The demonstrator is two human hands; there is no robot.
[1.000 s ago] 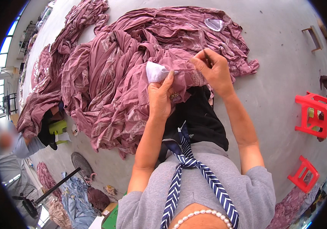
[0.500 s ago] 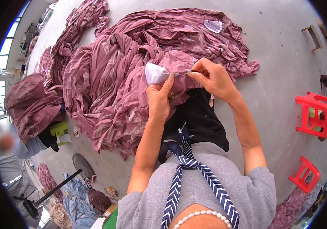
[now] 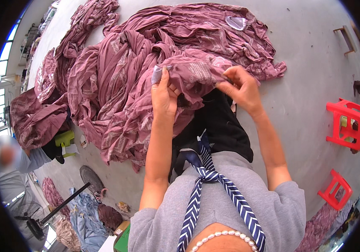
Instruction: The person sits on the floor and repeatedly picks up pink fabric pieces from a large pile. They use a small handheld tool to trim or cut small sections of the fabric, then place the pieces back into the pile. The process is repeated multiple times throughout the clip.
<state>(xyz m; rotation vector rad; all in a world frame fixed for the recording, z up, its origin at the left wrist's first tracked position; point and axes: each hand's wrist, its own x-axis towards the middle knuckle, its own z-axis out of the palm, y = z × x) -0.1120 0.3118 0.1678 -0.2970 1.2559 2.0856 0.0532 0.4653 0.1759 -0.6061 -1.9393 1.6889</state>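
Observation:
A large heap of dusty-pink patterned cloth (image 3: 117, 80) lies on the floor in front of me and over my lap. My left hand (image 3: 164, 94) is closed on its gathered edge, thumb up, beside a small folded white patch (image 3: 156, 75). Stretched between both hands is a section of the cloth with a pale printed motif. My right hand (image 3: 243, 91) pinches the edge of that section between thumb and fingers. Something small and dark shows at those fingertips, too little to name. A second white patch (image 3: 236, 23) rests on the far part of the heap.
At the right stand a red plastic stool (image 3: 348, 124) and another red stool (image 3: 335, 190). On the left a person's sleeve (image 3: 35, 161) shows beside more pink cloth. A black fan (image 3: 35, 227), blue cloth (image 3: 86, 222) and a dark slipper (image 3: 90, 177) are at lower left.
My hands have moved farther apart, the left one leftward and the right one slightly right. The cloth between them is spread wider, and the white patch is now folded and mostly covered.

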